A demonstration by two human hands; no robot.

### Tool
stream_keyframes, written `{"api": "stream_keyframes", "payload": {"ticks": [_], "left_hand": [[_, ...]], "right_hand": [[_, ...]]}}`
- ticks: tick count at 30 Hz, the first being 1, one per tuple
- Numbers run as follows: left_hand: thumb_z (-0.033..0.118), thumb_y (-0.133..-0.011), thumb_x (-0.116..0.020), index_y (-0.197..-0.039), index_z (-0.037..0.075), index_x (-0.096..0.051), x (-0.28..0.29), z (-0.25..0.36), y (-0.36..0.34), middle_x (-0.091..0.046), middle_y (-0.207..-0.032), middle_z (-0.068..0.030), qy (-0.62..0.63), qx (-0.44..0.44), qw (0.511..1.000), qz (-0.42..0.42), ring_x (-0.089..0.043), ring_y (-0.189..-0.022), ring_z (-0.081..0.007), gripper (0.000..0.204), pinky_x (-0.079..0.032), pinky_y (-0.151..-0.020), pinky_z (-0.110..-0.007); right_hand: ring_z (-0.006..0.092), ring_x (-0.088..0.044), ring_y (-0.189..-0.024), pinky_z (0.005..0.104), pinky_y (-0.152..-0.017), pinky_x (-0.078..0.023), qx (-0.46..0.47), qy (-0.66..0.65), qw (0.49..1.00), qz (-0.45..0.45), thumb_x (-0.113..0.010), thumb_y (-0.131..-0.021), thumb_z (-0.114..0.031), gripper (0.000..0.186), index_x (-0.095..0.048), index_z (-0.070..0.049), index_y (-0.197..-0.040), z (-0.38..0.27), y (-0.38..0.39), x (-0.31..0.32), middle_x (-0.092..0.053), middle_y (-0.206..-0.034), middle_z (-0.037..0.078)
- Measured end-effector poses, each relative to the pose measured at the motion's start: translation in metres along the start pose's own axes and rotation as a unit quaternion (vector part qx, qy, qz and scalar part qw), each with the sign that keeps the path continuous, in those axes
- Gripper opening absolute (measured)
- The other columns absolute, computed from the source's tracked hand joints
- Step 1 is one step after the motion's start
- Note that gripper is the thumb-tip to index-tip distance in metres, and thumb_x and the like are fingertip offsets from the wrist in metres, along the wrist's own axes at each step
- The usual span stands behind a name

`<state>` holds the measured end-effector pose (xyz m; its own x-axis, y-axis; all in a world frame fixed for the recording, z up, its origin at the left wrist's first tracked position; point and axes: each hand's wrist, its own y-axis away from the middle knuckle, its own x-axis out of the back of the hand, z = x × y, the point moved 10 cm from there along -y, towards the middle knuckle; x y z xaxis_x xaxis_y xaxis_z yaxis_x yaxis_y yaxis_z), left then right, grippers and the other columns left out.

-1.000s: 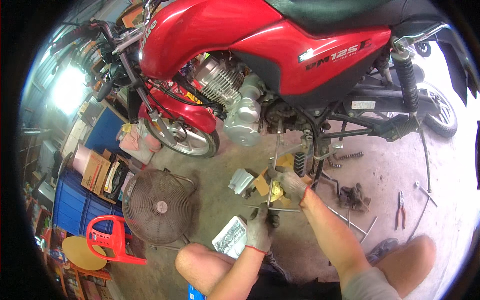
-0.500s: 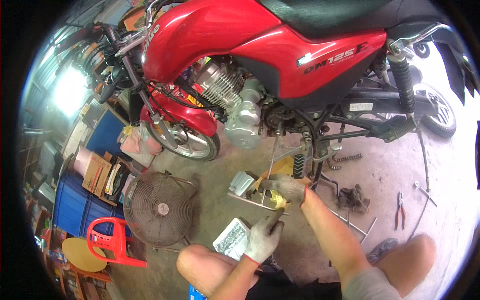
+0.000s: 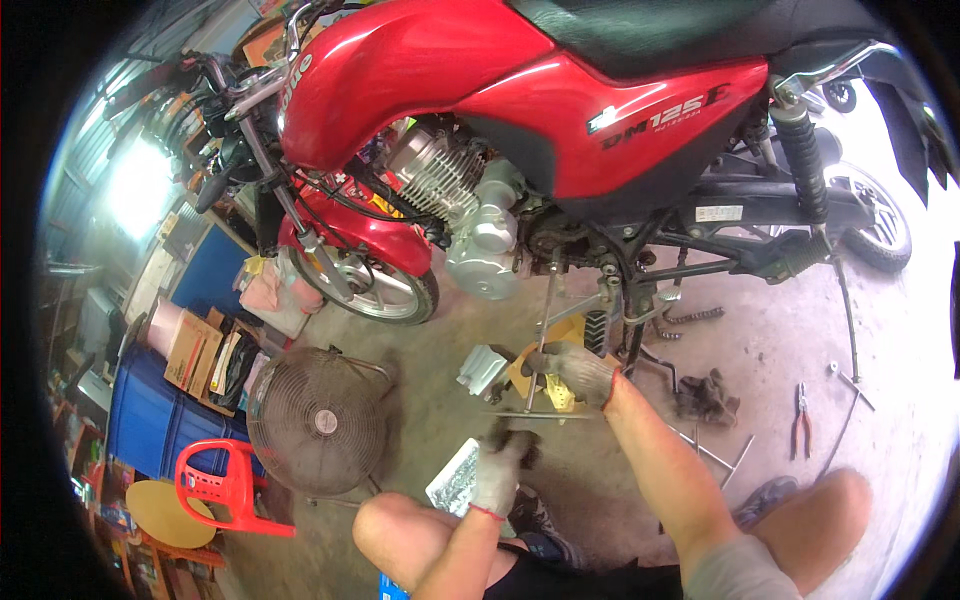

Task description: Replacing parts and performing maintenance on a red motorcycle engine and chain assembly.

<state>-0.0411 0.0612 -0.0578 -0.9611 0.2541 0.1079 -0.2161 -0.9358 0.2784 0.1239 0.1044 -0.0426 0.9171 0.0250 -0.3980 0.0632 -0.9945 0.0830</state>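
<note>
A T-handle wrench point(image 3: 546, 318) stands tilted, its upper end at the underside of the red motorcycle point(image 3: 420, 90), just behind the silver engine. My right hand point(image 3: 578, 372), in a grey-white work glove, is closed around the lower shaft, above the crossbar. My left hand point(image 3: 500, 475), gloved alike with dark finger parts, is just below the left part of the crossbar. Motion smears its fingers, so their hold is unclear. Behind my right hand lie a yellow piece point(image 3: 560, 398) and brown cardboard point(image 3: 570, 332). A silver box-shaped part point(image 3: 484, 370) sits left of the wrench.
A white tray of small metal pieces point(image 3: 456, 478) lies beside my left hand. Pliers point(image 3: 801, 425), a dark rag point(image 3: 706, 398) and chain pieces point(image 3: 695, 316) are on the floor at right. A round fan point(image 3: 318, 420) and red plastic chair point(image 3: 225, 485) stand left.
The wrench's crossbar has turned and now lies nearly level. My left hand has moved left and away from its right end. My right hand stays around the shaft.
</note>
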Motion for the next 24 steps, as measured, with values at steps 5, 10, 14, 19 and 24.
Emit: {"api": "stream_keyframes", "payload": {"ticks": [5,10,14,19,24], "left_hand": [[0.011,-0.093,-0.056,-0.112,0.0,-0.061,-0.031,0.03,0.025,-0.065,-0.089,-0.0031,-0.223,-0.162,0.95,-0.15,-0.061,-0.079,-0.011,0.023,-0.049,-0.072,-0.026],[0.011,-0.092,-0.055,-0.118,-0.002,-0.059,-0.016,0.006,0.008,-0.066,-0.09,-0.0047,-0.083,0.024,0.993,-0.079,-0.061,-0.081,-0.0107,0.029,-0.05,-0.074,-0.026],[0.007,-0.091,-0.055,-0.106,-0.003,-0.063,0.001,0.036,0.018,-0.066,-0.088,-0.0051,-0.081,-0.118,0.99,-0.003,-0.06,-0.08,-0.0112,0.02,-0.05,-0.073,-0.028],[0.006,-0.091,-0.055,-0.126,0.0,-0.057,-0.044,0.009,0.019,-0.068,-0.089,-0.0066,-0.281,-0.056,0.934,-0.215,-0.063,-0.085,-0.0129,0.035,-0.051,-0.075,-0.028],[0.003,-0.09,-0.055,-0.13,-0.001,-0.053,0.009,0.031,0.013,-0.066,-0.092,-0.0069,-0.02,-0.126,0.992,0.009,-0.062,-0.083,-0.0132,0.04,-0.05,-0.075,-0.027]], "right_hand": [[0.0168,-0.059,-0.093,0.0287,-0.081,-0.046,-0.022,0.118,0.993,0.011,-0.059,-0.091,-0.037,0.042,-0.068,0.0,-0.109,-0.002,0.0,0.004,-0.067,-0.104,0.01],[0.0184,-0.059,-0.092,0.0303,-0.081,-0.046,0.022,0.086,0.996,0.023,-0.059,-0.09,-0.039,0.045,-0.068,0.0,-0.11,-0.011,-0.005,0.006,-0.067,-0.106,0.011],[0.0175,-0.059,-0.088,0.0307,-0.075,-0.048,0.025,0.101,0.994,0.021,-0.06,-0.09,-0.039,0.045,-0.068,0.001,-0.109,-0.008,-0.007,0.006,-0.066,-0.102,0.01],[0.012,-0.058,-0.072,0.0266,-0.06,-0.046,0.005,0.057,0.998,0.029,-0.06,-0.09,-0.039,0.044,-0.067,0.002,-0.105,-0.003,-0.014,0.007,-0.064,-0.087,0.006],[0.0098,-0.058,-0.066,0.0245,-0.057,-0.046,0.016,0.034,0.999,0.033,-0.06,-0.091,-0.036,0.04,-0.066,0.002,-0.104,-0.004,-0.016,0.01,-0.062,-0.08,0.003]]}}
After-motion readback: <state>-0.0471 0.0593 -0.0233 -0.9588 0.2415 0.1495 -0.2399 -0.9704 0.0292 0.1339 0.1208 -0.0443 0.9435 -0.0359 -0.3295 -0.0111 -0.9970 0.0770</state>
